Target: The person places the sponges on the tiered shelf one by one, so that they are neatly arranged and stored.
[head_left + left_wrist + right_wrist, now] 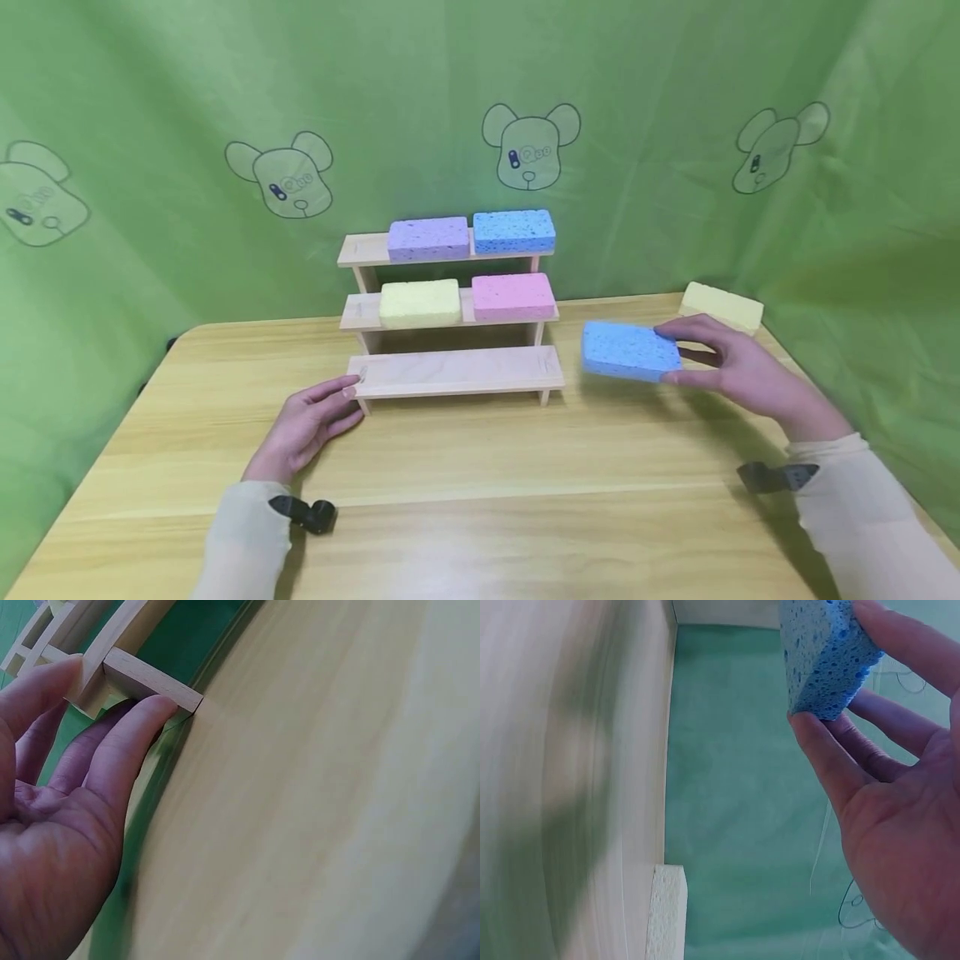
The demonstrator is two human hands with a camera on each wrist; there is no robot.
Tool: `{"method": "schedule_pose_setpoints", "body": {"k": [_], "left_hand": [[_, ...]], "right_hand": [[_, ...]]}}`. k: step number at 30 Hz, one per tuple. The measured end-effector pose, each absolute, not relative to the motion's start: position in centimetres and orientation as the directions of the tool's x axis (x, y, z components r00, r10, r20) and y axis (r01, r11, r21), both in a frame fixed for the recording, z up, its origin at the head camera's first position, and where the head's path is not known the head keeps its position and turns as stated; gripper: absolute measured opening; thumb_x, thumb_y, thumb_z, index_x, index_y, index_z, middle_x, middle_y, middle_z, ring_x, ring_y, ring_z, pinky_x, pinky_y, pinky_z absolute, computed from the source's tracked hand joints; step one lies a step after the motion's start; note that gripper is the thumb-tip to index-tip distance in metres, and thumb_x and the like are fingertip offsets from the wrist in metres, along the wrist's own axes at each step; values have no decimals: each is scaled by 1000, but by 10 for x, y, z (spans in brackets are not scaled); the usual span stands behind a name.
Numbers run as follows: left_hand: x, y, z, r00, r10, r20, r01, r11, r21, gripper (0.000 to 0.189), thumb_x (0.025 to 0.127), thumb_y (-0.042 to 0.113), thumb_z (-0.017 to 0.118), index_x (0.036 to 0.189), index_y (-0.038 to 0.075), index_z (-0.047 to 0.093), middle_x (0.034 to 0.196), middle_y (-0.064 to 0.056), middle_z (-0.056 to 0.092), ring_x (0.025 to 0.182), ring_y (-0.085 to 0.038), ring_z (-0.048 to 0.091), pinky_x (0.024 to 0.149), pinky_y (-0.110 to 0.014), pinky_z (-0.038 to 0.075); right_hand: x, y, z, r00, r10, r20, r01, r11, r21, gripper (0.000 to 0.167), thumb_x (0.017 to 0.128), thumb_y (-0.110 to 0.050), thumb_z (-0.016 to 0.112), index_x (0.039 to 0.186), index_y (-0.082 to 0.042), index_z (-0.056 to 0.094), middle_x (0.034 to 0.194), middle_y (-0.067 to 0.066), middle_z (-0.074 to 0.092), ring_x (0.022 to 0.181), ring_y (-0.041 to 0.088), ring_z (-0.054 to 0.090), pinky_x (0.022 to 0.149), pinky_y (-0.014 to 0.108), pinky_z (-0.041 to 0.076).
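Note:
My right hand pinches a blue sponge between thumb and fingers, holding it above the table to the right of a three-tier wooden display stand. In the right wrist view, the blue sponge sits at the fingertips, away from the palm. At the stand's left end, my left hand holds the corner of the lowest tier. The left wrist view shows fingertips against that tier's leg. The middle tier carries a yellow sponge and a pink sponge; the top tier carries a purple sponge and another blue sponge.
Another yellow sponge lies at the table's back right corner, partly behind my right hand. Green curtains with printed bear heads hang behind and at both sides of the wooden table. Black wrist-worn devices sit on both sleeves.

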State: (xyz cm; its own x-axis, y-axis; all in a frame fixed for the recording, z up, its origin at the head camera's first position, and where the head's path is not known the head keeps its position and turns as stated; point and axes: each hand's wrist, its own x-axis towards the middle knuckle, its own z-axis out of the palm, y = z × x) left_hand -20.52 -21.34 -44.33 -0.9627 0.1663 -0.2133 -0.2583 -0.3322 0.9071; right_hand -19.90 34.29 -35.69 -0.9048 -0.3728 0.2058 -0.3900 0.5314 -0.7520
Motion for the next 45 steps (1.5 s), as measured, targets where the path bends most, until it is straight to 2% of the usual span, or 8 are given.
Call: {"method": "schedule_pose_setpoints", "body": {"k": [5,11,24,34,41,45], "left_hand": [[-206,-213,-444,-962,177,-209,-258,-333,907,23,94,-1,62,114,7,71,147,-20,34,110,-24,62,101,-41,50],[-205,-214,-444,-963,171,-206,-253,-333,908,23,94,-1,62,113,8,72,146,-21,35,109,-24,63,100,-41,50],[-205,-215,-443,-962,179,-207,-258,-335,906,23,94,0,64,116,6,70,145,-19,36,110,-24,62,101,-41,50],[-205,-216,-443,-959,181,-217,-268,-332,904,22,94,0,63,114,7,71,145,-19,37,110,-24,62,101,-42,50],[-205,-216,-442,-959,188,-210,-264,-338,903,24,94,0,64,116,5,69,146,-20,35,111,-24,62,101,-42,49],[-205,-215,-441,-960,186,-209,-262,-342,902,24,93,0,63,116,6,70,147,-20,34,111,-25,62,101,-42,50]], "right_hand": [[-195,332,-356,-896,-382,225,-406,502,-764,60,83,-3,79,136,3,52,133,13,47,115,1,52,97,14,45],[-195,316,-355,-883,-409,232,-433,515,-740,58,83,-10,80,135,-2,54,132,10,49,117,5,52,99,15,44],[-199,300,-360,-876,-420,238,-440,491,-752,57,82,-9,81,132,0,56,133,10,48,118,8,50,100,18,45],[-203,287,-363,-873,-434,221,-434,488,-757,59,81,-12,82,132,-1,56,132,8,50,122,28,48,103,23,43],[-206,274,-364,-860,-456,228,-450,469,-760,57,82,-12,81,132,0,56,133,10,50,123,30,48,106,35,43],[-208,267,-362,-867,-448,219,-434,462,-773,59,82,-13,82,133,-2,56,133,10,49,124,31,48,106,36,43]]}}
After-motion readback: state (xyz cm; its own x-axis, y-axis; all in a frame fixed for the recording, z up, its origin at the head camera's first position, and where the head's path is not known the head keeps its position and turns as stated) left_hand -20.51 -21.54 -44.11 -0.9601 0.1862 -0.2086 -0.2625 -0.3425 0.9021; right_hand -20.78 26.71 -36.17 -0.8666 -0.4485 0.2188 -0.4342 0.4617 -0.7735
